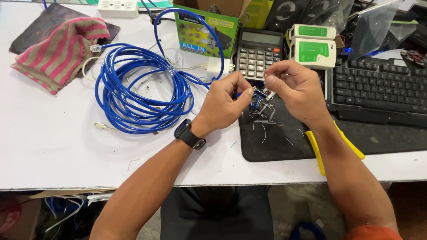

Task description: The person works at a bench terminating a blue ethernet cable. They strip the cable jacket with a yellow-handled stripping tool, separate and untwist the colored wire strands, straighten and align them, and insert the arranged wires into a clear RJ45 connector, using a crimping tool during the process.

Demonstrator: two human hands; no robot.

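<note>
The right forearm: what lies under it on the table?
Yellow-handled pliers lie under the right forearm on the black rubber mat; their handles show, while the head is covered.

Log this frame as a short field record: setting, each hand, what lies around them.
setting: white table with a black mat, seen from above
left hand: fingers pinch the end of a blue cable; dark wristwatch on the wrist
right hand: fingers meet the left hand's at the cable end; what they grip is too small to tell
cable: coiled in loops on the table
on mat: short wire offcuts, yellow-handled tool under the right forearm
behind hands: calculator, white and green tester, black keyboard
far left: striped cloth
</note>
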